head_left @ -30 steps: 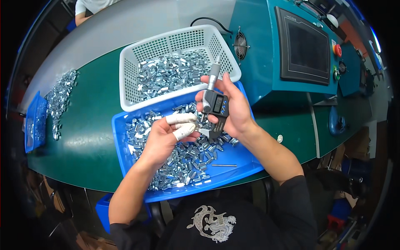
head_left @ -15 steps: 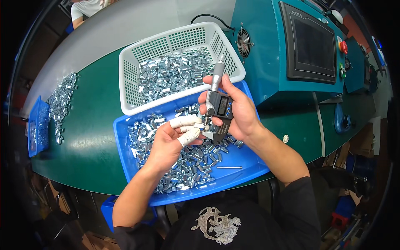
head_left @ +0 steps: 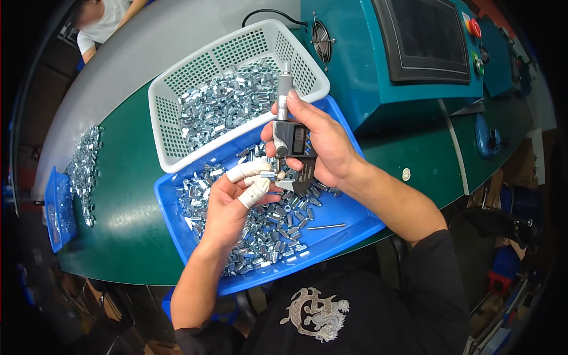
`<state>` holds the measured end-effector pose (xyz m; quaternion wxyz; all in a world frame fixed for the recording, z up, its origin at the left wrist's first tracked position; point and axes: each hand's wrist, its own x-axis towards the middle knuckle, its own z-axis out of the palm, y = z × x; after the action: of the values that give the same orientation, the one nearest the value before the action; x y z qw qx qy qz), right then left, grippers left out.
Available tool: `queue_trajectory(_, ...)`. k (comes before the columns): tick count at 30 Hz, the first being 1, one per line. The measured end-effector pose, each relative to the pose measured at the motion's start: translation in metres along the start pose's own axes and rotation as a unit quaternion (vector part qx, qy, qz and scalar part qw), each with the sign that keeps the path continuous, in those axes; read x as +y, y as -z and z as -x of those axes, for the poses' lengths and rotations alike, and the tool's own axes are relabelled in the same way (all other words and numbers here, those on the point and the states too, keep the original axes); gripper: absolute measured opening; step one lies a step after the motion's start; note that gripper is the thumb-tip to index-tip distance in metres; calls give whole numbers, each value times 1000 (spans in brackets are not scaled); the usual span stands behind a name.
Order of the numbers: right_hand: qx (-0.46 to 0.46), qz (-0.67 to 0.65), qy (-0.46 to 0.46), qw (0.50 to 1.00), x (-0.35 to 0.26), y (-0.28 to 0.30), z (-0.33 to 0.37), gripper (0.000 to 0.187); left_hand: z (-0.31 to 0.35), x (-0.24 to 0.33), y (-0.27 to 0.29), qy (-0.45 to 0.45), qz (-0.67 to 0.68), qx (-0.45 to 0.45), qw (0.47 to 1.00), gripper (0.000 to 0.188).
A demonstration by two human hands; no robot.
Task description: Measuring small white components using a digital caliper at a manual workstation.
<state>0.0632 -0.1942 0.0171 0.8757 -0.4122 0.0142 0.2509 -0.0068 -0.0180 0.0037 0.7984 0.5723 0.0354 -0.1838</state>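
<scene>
Over the blue tray (head_left: 346, 234), my left hand (head_left: 223, 207) pinches a small silver hex coupling nut (head_left: 268, 175) between fingertips wrapped in white tape. My right hand (head_left: 331, 148) is wrapped round a digital micrometer (head_left: 291, 139), its thimble pointing away from me and its frame toward me. The nut is right at the micrometer's measuring gap; whether both faces touch it I cannot tell. Beneath my hands, a heap of similar coupling nuts (head_left: 284, 236) fills much of the tray, and a thin metal rod (head_left: 326, 226) lies on its bare right part.
A white perforated basket (head_left: 163, 127) of nuts rests just behind the tray. Farther left, more nuts (head_left: 84, 171) lie loose beside a small blue basket (head_left: 59, 207). The teal machine (head_left: 349, 65) with a screen stands at the back right. Another person (head_left: 109, 23) sits across the table.
The whole view has shifted and turned slightly, moving the basket and machine leftward in the picture. Both hands keep their grips, with the nut still at the micrometer's gap.
</scene>
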Motion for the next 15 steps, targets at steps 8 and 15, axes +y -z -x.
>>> queue_trajectory(8, -11, -11, 5, 1000, 1, 1, 0, 39, 1, 0, 2, 20, 12, 2, 1000, 29)
queue_trajectory(15, -19, -8, 11, 1000, 1, 1, 0, 38, 2, -2, 3, 18, 26, 10, 999, 30)
